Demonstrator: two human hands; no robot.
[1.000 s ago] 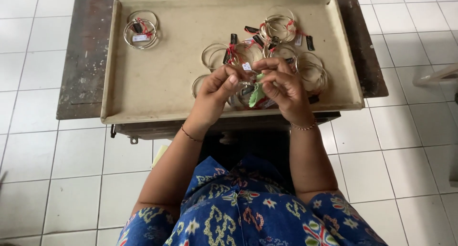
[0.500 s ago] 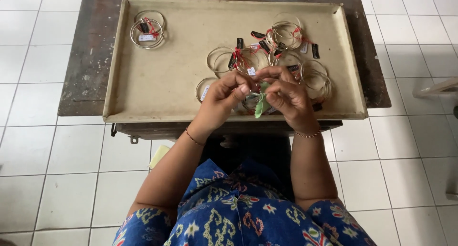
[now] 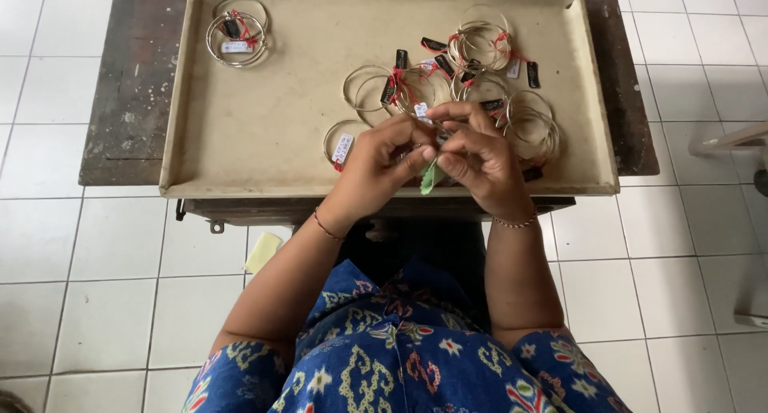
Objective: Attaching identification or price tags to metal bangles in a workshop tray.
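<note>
My left hand (image 3: pixel 376 169) and my right hand (image 3: pixel 478 161) meet fingertip to fingertip over the near edge of a beige tray (image 3: pixel 312 101). Between them they pinch a small green tag (image 3: pixel 430 177) and part of a thin silver bangle, mostly hidden by my fingers. A heap of silver bangles (image 3: pixel 480 49) with red strings and black and white tags lies on the tray just beyond my hands. A separate bundle of bangles (image 3: pixel 237 31) lies in the tray's far left corner.
The tray rests on a dark worn wooden table (image 3: pixel 128 101) over a white tiled floor. A pale yellow scrap (image 3: pixel 263 251) lies on the floor under the table's edge. A light object (image 3: pixel 732 141) shows at the right edge.
My hands have stayed together at the tray's near edge, with the fingers shifting around the green tag. The view has moved slightly.
</note>
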